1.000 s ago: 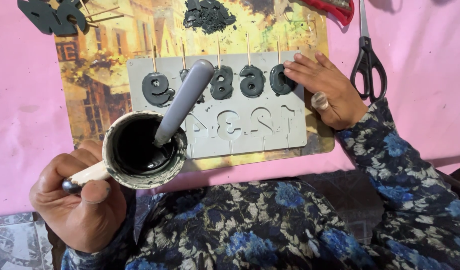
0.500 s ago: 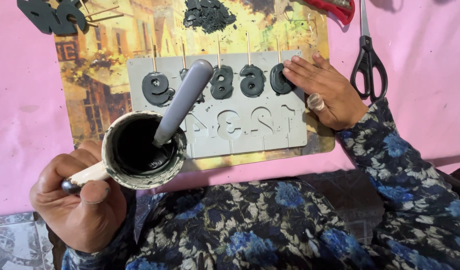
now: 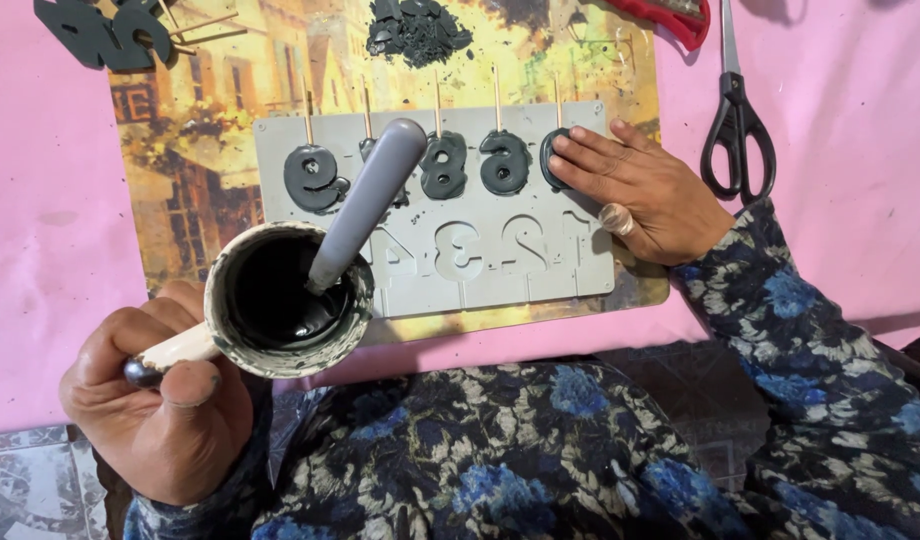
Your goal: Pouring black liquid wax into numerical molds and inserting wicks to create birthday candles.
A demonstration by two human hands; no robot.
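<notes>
Pink tabletop: your left hand grips a small pot of black liquid by its handle; your right hand presses flat, fingers together, on the grey number-shaped mould tray.

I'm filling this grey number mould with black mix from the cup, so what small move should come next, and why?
Probably tip the small metal cup of black liquid in the left hand over the nearest unfilled number cavity: the top row looks filled, the bottom row looks bare, and the right hand rests on the grey number mould.

Blk scissors on pink cloth, red tool nr top.
</notes>
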